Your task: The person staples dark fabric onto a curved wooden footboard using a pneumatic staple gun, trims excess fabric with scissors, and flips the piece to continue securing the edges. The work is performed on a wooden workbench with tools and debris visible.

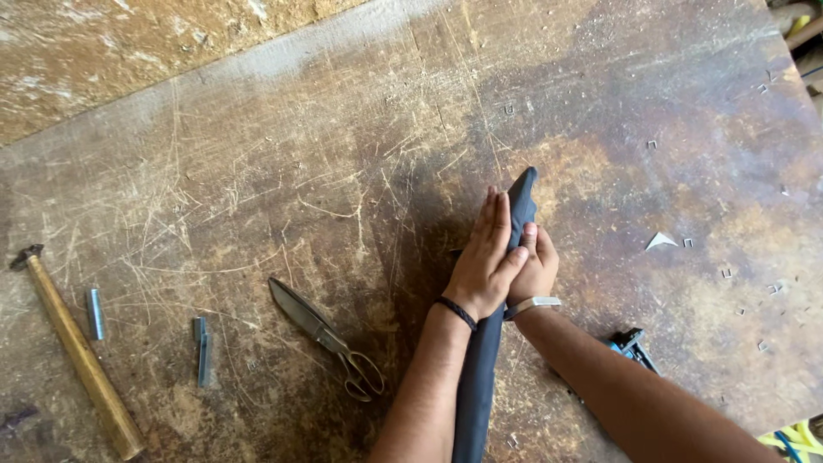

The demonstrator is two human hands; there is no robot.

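A long dark cloth-covered strip (521, 193) lies on the scratched wooden table (257, 171), running from the bottom edge up to the middle. My left hand (484, 257) lies flat along its left side, fingers straight and together, pressing the dark cloth. My right hand (536, 266) wraps around the strip from the right, thumb on top. A dark band sits on my left wrist, a pale one on my right.
Metal scissors (321, 330) lie left of my arms. A wooden-handled hammer (77, 351) and two strips of staples (94, 313) (201, 347) lie at the left. A blue stapler tool (633, 345) peeks out under my right forearm. Loose staples (729, 274) and a white scrap (660, 241) dot the right side.
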